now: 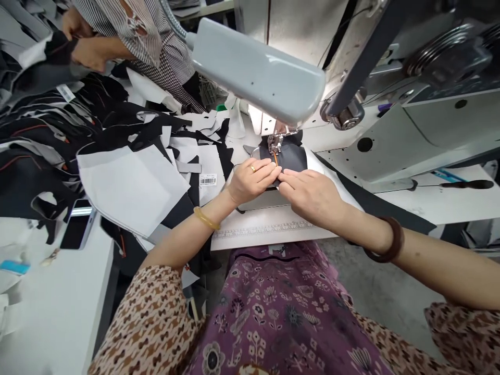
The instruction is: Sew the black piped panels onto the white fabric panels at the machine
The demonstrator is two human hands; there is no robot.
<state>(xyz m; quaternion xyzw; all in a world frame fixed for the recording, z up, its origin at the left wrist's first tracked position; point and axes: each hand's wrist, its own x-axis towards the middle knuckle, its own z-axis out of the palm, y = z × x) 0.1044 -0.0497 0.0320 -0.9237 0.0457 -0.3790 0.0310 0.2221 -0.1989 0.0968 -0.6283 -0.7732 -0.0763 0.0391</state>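
Observation:
My left hand [253, 180] and my right hand [310, 197] meet in front of the sewing machine's presser foot [275, 144]. Both hold the near edge of a dark fabric piece [294, 157], fingers closed together and fingertips almost touching. A thin orange strip [275, 158] runs from the foot toward my fingertips. Part of the fabric is hidden beneath my hands. White material [314, 163] shows along its right side, and a longer dark fabric panel [385, 205] extends to the right of my right hand.
A grey lamp head [260, 70] hangs over the work area. Cut pieces and a barcode label [208, 179] lie left of my hands. A phone [77, 224] rests on the left table. Another person's hand [89, 54] handles dark fabric at upper left. A ruler strip [265, 229] lines the front edge.

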